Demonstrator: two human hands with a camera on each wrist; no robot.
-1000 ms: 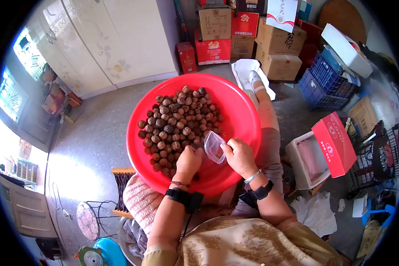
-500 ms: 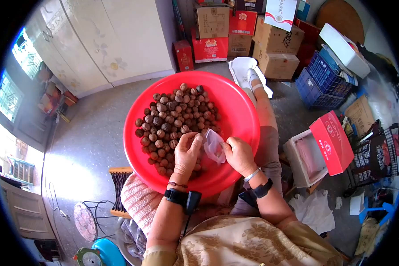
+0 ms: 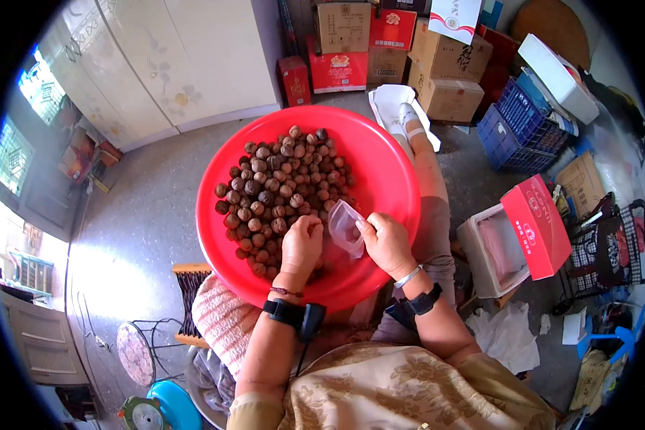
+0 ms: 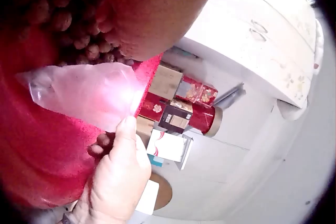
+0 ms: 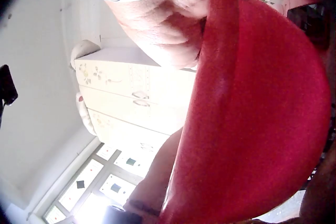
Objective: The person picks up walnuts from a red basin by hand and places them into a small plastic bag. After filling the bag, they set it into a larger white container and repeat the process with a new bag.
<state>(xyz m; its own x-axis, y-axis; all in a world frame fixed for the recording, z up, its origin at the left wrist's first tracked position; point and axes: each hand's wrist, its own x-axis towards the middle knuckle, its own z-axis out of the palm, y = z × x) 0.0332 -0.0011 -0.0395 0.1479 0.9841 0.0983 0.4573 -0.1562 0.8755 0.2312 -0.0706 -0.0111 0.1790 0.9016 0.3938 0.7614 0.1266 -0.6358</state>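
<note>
A large red basin (image 3: 380, 158) stands before the person, with a heap of walnuts (image 3: 279, 179) on its left side. The right hand (image 3: 390, 245) pinches the edge of a small clear plastic bag (image 3: 345, 229) between thumb and fingers, over the basin. In the left wrist view the bag (image 4: 84, 90) hangs spread out from that thumb. The left hand (image 3: 302, 247) is just left of the bag, by the near walnuts, its fingers curled with the tips together and nothing visible between them. In the right wrist view the basin wall (image 5: 262, 108) hides the right fingers.
An open box with a red lid (image 3: 537, 226) stands on the right, near blue crates (image 3: 512, 129). Stacked cartons (image 3: 448, 61) line the back. A pink towel (image 3: 226, 315) lies left of the lap, a round stool (image 3: 135, 347) further left.
The left hand's fingers opened towards the bag half a second ago, and are now curled again slightly away from it. The right hand keeps its pinch; the bag has spread wider.
</note>
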